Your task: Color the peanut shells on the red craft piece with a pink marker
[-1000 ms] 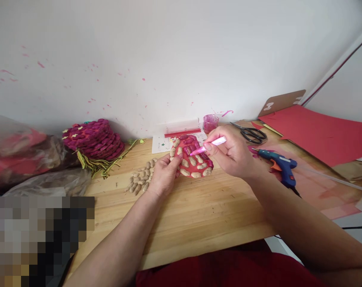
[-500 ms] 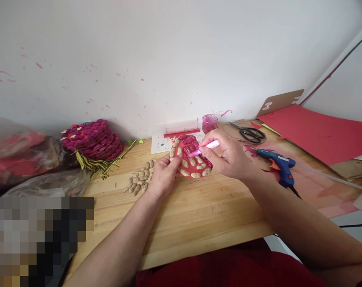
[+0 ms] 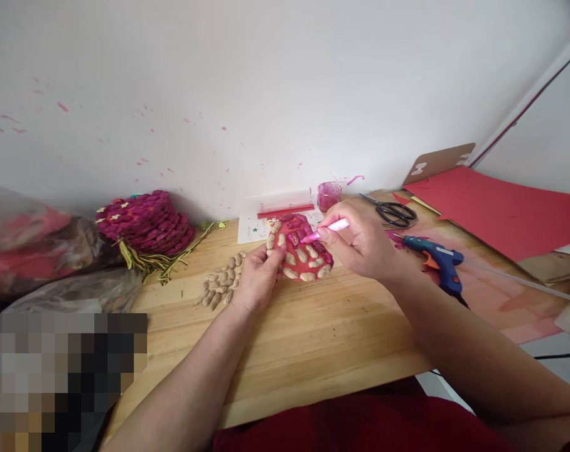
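Observation:
A red craft piece (image 3: 300,254) covered with peanut shells, some painted magenta, lies on the wooden table (image 3: 313,339). My left hand (image 3: 257,276) rests on its left edge, fingers bent and pressing it down. My right hand (image 3: 360,242) pinches a pink brush (image 3: 329,229), its tip touching the painted shells near the top of the piece. A small heap of loose peanuts (image 3: 221,285) lies just left of my left hand.
A pink paint cup (image 3: 329,194) stands at the wall behind the piece. Black scissors (image 3: 393,212) and a blue glue gun (image 3: 435,258) lie to the right, with red paper (image 3: 501,210) beyond. A stack of magenta pieces (image 3: 146,223) and plastic bags (image 3: 40,245) sit at the left.
The brush tip has shifted slightly over the painted shells at the top of the piece. My left hand has stayed in place.

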`<action>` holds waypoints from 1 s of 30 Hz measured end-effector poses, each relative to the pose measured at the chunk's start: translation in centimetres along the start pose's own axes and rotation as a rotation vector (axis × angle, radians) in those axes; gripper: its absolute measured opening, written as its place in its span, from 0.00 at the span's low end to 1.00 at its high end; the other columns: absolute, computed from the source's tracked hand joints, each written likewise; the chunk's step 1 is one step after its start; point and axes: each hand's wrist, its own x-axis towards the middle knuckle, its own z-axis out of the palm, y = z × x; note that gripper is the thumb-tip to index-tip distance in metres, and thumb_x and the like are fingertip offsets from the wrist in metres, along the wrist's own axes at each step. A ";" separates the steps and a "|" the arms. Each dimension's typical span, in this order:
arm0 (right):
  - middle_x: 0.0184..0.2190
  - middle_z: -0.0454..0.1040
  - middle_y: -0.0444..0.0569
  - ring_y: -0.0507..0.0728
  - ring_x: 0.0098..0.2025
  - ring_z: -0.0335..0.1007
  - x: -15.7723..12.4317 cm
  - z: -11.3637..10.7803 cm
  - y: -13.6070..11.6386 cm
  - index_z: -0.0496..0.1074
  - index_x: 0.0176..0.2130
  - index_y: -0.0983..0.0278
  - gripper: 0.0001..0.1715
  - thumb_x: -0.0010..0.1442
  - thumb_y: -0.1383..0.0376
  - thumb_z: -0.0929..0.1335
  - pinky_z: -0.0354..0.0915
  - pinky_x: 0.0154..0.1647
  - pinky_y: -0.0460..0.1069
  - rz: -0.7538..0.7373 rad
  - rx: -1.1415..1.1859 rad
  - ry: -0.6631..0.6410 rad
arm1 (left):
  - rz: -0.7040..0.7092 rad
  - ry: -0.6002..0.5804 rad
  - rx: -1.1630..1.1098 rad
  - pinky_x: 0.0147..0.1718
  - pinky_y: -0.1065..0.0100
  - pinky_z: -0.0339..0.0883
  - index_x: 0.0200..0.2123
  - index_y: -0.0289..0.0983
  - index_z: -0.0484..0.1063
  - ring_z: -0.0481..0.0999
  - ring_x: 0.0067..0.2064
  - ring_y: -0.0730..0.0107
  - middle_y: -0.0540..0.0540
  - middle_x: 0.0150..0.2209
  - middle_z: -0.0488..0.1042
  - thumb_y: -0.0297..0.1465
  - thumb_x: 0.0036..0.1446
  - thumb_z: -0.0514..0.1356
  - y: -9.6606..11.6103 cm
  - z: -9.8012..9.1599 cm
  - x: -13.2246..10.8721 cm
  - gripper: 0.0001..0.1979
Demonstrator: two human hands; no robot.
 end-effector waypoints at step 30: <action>0.30 0.75 0.44 0.54 0.31 0.71 -0.3 0.1 0.9 0.71 0.38 0.59 0.06 0.70 0.62 0.69 0.65 0.37 0.52 0.148 0.265 0.016 | -0.069 -0.005 -0.013 0.18 0.75 0.48 0.24 0.35 0.74 0.55 0.19 0.83 0.56 0.18 0.66 0.50 0.41 0.78 -0.2 -0.2 0.0 0.26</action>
